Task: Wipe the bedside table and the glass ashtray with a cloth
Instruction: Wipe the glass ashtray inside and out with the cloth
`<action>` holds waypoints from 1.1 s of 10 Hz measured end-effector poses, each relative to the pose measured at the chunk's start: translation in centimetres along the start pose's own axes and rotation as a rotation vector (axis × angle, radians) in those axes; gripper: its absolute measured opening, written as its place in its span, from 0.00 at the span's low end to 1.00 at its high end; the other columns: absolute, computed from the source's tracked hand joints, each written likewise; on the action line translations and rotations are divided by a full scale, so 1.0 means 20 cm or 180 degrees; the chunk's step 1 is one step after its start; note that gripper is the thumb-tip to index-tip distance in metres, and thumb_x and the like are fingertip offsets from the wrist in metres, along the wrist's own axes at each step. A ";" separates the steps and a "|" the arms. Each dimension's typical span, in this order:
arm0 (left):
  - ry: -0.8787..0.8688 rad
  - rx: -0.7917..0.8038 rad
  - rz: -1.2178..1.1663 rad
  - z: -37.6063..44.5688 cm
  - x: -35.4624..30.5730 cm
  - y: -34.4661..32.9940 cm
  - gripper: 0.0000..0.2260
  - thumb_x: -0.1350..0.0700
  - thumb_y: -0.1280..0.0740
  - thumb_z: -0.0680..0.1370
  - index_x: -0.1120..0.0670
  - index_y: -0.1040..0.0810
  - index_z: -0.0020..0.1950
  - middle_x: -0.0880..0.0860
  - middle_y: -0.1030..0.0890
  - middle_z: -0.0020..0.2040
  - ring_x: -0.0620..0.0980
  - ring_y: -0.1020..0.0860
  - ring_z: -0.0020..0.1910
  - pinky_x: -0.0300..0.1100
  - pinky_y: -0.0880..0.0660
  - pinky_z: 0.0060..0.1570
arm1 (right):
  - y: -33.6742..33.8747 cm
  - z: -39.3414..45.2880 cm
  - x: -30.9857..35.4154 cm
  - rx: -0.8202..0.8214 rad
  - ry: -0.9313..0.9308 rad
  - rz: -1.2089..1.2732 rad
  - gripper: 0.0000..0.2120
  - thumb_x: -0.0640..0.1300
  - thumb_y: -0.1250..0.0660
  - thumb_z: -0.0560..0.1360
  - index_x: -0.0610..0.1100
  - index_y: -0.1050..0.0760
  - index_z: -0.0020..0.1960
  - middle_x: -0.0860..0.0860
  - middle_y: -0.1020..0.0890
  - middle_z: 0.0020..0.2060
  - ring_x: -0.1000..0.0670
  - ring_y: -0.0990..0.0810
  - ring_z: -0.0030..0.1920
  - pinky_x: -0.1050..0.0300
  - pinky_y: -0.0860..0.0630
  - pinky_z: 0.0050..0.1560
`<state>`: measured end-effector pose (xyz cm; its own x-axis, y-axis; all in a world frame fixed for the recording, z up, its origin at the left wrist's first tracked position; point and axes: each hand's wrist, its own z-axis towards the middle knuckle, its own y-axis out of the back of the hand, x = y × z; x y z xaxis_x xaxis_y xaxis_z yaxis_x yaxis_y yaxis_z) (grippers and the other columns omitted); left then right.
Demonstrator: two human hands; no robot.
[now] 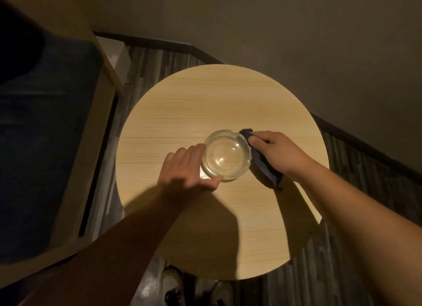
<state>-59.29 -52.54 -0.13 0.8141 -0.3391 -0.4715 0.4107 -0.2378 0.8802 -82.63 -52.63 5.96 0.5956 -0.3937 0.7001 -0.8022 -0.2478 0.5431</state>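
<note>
Main risk: glass sliding or tipping under sideways pressure. Ashtray [226, 156] smooth and clear on a smooth wood top, steadied only at its rim by fingertips; a hard push from the cloth side could skate it toward the left edge of the table [205, 95], or flip it up on one lip. No drop likely right away, though, since plenty of bare top lies on all sides. Second risk: missed surfaces. Bowl interior and far rim apparently untouched by cloth at this instant, so a quick pass along one side alone would leave smears. Third: dim warm light and a broad shadow over the near part of the top, hiding dust or streaks there.

Ashtray upright, a little toward the near side of the table's middle, well in from every edge. Left hand [187, 168] touching its left and near rim, fingers curved round the wall and thumb at the near side, gripping lightly rather than lifting, by the look of it. Right hand [276, 152] just beside the right rim, closed over a dark blue cloth [262, 164]; cloth pressed between palm and tabletop, one end peeking out against the far-right rim, the other trailing toward the near-right edge. Contact between cloth and glass probable, not certain.
</note>
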 end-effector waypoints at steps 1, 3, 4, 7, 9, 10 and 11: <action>-0.0021 -0.0168 0.0478 -0.02 -0.02 -0.01 0.34 0.29 0.45 0.70 0.54 0.24 0.60 0.49 0.18 0.48 0.50 0.19 0.45 0.47 0.23 0.50 | -0.16 -0.14 -0.06 -0.0700 -0.0061 0.0211 0.13 0.48 0.42 0.80 0.45 0.21 0.45 0.48 0.19 0.40 0.49 0.22 0.43 0.56 0.29 0.44; -0.0308 -0.0808 0.0362 -0.09 -0.05 -0.06 0.28 0.38 0.36 0.70 0.60 0.24 0.57 0.55 0.20 0.43 0.57 0.22 0.39 0.53 0.24 0.39 | -0.43 -0.22 -0.02 -0.1625 -0.0518 0.0872 0.13 0.47 0.45 0.81 0.46 0.29 0.41 0.39 0.24 0.42 0.48 0.26 0.39 0.56 0.36 0.36; -0.0046 -0.0794 0.0318 -0.14 -0.10 -0.06 0.28 0.39 0.34 0.69 0.63 0.22 0.55 0.57 0.20 0.41 0.58 0.21 0.37 0.52 0.24 0.35 | -0.42 -0.21 -0.03 -0.1485 -0.0535 0.0975 0.11 0.46 0.44 0.80 0.46 0.25 0.46 0.39 0.23 0.45 0.45 0.25 0.46 0.56 0.33 0.41; 0.0192 -0.0597 -0.0076 -0.01 -0.12 0.14 0.17 0.40 0.45 0.78 0.48 0.32 0.61 0.47 0.20 0.43 0.51 0.21 0.39 0.44 0.26 0.35 | -0.03 -0.01 -0.03 -0.0050 0.0566 -0.0669 0.11 0.48 0.39 0.79 0.48 0.21 0.57 0.46 0.19 0.43 0.47 0.22 0.42 0.51 0.28 0.44; -0.0560 0.0422 0.1510 0.31 -0.15 0.17 0.14 0.45 0.49 0.82 0.52 0.28 0.52 0.48 0.29 0.37 0.53 0.29 0.35 0.42 0.39 0.29 | 0.02 0.06 0.03 0.0348 0.0806 -0.1118 0.14 0.49 0.39 0.80 0.49 0.22 0.62 0.46 0.19 0.44 0.47 0.22 0.44 0.50 0.27 0.47; -0.0679 0.0219 0.1569 0.29 -0.14 0.15 0.13 0.47 0.47 0.82 0.53 0.28 0.50 0.50 0.26 0.37 0.55 0.26 0.34 0.41 0.41 0.28 | -0.01 0.03 0.00 0.0245 0.0589 -0.0549 0.09 0.47 0.39 0.79 0.50 0.20 0.51 0.46 0.18 0.40 0.48 0.21 0.41 0.52 0.28 0.44; -0.0580 0.0190 0.1555 0.26 -0.15 0.14 0.09 0.50 0.43 0.80 0.54 0.27 0.49 0.51 0.21 0.40 0.57 0.23 0.35 0.42 0.40 0.29 | -0.10 -0.06 -0.06 -0.0197 0.0148 0.0255 0.10 0.47 0.38 0.79 0.48 0.19 0.51 0.50 0.16 0.42 0.54 0.20 0.44 0.60 0.28 0.44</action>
<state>-62.66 -56.99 3.45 0.8180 -0.5751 -0.0133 -0.0273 -0.0620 0.9977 -81.70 -50.56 4.71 0.5320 -0.3683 0.7624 -0.8442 -0.1614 0.5111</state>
